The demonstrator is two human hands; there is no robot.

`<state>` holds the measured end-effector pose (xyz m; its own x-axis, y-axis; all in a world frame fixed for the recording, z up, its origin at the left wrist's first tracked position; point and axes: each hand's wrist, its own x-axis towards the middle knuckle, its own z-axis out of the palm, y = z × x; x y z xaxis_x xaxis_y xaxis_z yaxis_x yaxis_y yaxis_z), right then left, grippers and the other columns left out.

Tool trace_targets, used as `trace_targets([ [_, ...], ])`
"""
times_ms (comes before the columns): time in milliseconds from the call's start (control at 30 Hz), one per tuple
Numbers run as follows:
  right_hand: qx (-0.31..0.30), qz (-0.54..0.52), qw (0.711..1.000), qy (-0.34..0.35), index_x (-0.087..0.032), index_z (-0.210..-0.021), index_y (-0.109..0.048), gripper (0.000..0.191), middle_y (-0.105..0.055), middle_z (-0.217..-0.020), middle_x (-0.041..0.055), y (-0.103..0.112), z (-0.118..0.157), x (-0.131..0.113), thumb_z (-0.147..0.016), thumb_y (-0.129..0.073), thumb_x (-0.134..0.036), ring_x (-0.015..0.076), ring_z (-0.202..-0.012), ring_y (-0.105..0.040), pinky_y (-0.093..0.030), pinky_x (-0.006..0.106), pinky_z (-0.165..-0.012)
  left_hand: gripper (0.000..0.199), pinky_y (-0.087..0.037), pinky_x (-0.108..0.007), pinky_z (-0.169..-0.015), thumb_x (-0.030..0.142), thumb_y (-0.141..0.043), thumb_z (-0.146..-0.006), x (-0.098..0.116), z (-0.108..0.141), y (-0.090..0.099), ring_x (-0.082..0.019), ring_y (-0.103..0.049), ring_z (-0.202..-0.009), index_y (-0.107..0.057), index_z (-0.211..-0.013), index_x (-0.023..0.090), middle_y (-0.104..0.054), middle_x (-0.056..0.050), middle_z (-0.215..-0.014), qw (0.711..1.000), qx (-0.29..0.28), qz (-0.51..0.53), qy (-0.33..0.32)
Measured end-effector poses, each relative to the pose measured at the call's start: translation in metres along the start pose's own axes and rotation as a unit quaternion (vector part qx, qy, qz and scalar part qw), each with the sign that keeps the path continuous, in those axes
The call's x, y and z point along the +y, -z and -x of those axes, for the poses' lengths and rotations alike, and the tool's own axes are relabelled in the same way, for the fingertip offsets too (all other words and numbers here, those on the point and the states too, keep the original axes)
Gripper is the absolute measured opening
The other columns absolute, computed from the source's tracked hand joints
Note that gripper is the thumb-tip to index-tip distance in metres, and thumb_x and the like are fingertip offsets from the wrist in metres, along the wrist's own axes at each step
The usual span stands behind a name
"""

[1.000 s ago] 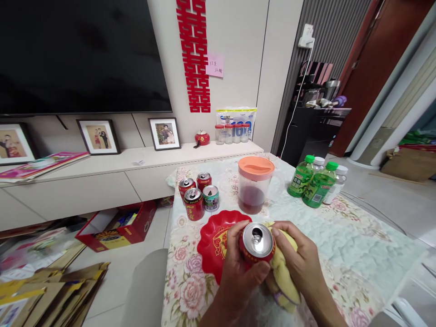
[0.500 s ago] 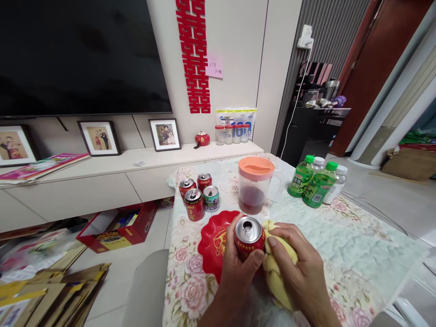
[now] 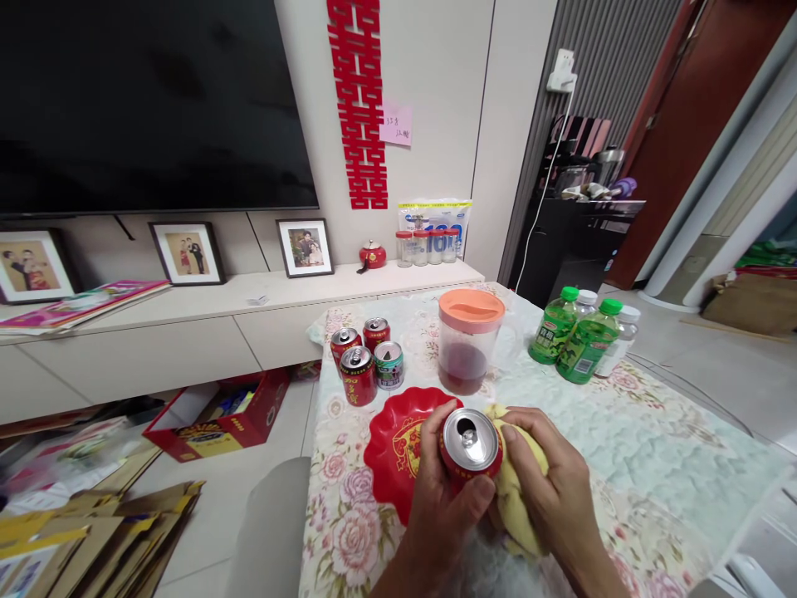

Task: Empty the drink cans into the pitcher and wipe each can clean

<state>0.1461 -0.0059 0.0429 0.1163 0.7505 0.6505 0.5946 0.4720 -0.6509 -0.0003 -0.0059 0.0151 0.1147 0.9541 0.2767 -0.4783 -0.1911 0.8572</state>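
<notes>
On my feed, the red drink can (image 3: 474,453) has just tipped: half a second ago I had more of its side, and now its open silver top leans toward my camera. It has also come a little nearer to me.

The left hand (image 3: 432,507) has it firmly grasped, fingers round the far side and thumb across the near side. The right hand (image 3: 557,477) has a yellow cloth (image 3: 520,511) bunched in its grip, against the can's right side. I read that as the can being turned in place between palm and cloth, with neither hand letting go. I can't tell whether anything is left inside it.

The can is held up by the right edge of the red scalloped plate (image 3: 384,453), apart from the three red cans (image 3: 359,389) and the green-topped can (image 3: 390,375) grouped beyond the plate. That group, the orange-lidded pitcher (image 3: 464,357) and the green-capped bottles (image 3: 584,359) have kept their places on the floral tablecloth (image 3: 349,465).
</notes>
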Motion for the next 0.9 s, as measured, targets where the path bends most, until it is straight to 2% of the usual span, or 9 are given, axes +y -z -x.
trace_targets([
  [167, -0.053, 0.000, 0.995, -0.087, -0.024, -0.087, -0.069, 0.026, -0.072, -0.086, 0.0011, -0.006, -0.001, 0.009, -0.099, -0.054, -0.041, 0.0179, -0.080, -0.068, -0.052, 0.029, -0.073, 0.074, -0.053, -0.043, -0.104, 0.051, -0.084, -0.075, 0.001, 0.000, -0.002, -0.032, -0.067, -0.119, -0.049, -0.135, 0.025, -0.066, -0.012, -0.131, 1.000, 0.023, 0.003, -0.012],
  [267, -0.062, 0.008, 0.993, -0.099, -0.023, -0.085, -0.070, 0.028, -0.072, -0.084, 0.0016, -0.008, 0.000, 0.008, -0.099, -0.054, -0.042, 0.0187, -0.078, -0.068, -0.052, 0.030, -0.071, 0.074, -0.053, -0.043, -0.103, 0.050, -0.084, -0.074, 0.003, 0.000, -0.002, -0.031, -0.065, -0.120, -0.049, -0.134, 0.025, -0.065, -0.012, -0.130, 0.998, 0.057, -0.011, -0.008],
  [400, -0.044, 0.009, 0.998, -0.045, -0.024, -0.089, -0.070, 0.021, -0.072, -0.090, 0.0019, -0.005, 0.001, -0.002, -0.099, -0.056, -0.036, 0.0175, -0.083, -0.069, -0.052, 0.028, -0.075, 0.069, -0.054, -0.043, -0.101, 0.047, -0.083, -0.075, 0.003, -0.002, -0.002, -0.029, -0.066, -0.116, -0.049, -0.131, 0.026, -0.065, -0.010, -0.127, 0.995, 0.085, -0.047, -0.007],
  [500, -0.014, 0.006, 1.000, 0.002, -0.024, -0.092, -0.069, 0.014, -0.072, -0.094, 0.0014, 0.000, 0.002, -0.012, -0.098, -0.058, -0.031, 0.0153, -0.089, -0.070, -0.053, 0.025, -0.079, 0.066, -0.055, -0.043, -0.097, 0.046, -0.083, -0.075, 0.001, -0.003, -0.003, -0.028, -0.067, -0.109, -0.050, -0.129, 0.026, -0.066, -0.008, -0.121, 0.996, 0.071, -0.049, -0.015],
  [600, 0.018, 0.017, 0.999, 0.034, -0.025, -0.095, -0.068, 0.009, -0.071, -0.098, 0.0017, 0.007, 0.003, -0.022, -0.098, -0.060, -0.027, 0.0142, -0.093, -0.070, -0.053, 0.023, -0.080, 0.069, -0.054, -0.044, -0.097, 0.045, -0.083, -0.075, -0.007, -0.001, -0.003, -0.030, -0.066, -0.112, -0.047, -0.131, 0.026, -0.065, -0.009, -0.124, 0.998, 0.060, -0.024, 0.005],
  [767, 0.032, 0.034, 0.994, 0.099, -0.024, -0.099, -0.068, 0.008, -0.069, -0.102, 0.0047, 0.015, 0.003, -0.031, -0.095, -0.062, -0.021, 0.0180, -0.096, -0.068, -0.054, 0.028, -0.081, 0.074, -0.052, -0.045, -0.101, 0.042, -0.087, -0.073, -0.015, 0.002, -0.001, -0.031, -0.064, -0.118, -0.045, -0.132, 0.027, -0.063, -0.010, -0.129, 0.999, 0.043, -0.009, 0.019],
  [900, 0.019, 0.029, 0.993, 0.113, -0.025, -0.098, -0.067, 0.009, -0.068, -0.103, 0.0062, 0.016, 0.002, -0.033, -0.094, -0.061, -0.019, 0.0200, -0.096, -0.066, -0.054, 0.031, -0.080, 0.077, -0.051, -0.046, -0.104, 0.042, -0.083, -0.079, -0.009, 0.003, -0.003, -0.032, -0.065, -0.120, -0.040, -0.141, 0.030, -0.065, -0.011, -0.129, 0.999, 0.014, 0.028, 0.038],
])
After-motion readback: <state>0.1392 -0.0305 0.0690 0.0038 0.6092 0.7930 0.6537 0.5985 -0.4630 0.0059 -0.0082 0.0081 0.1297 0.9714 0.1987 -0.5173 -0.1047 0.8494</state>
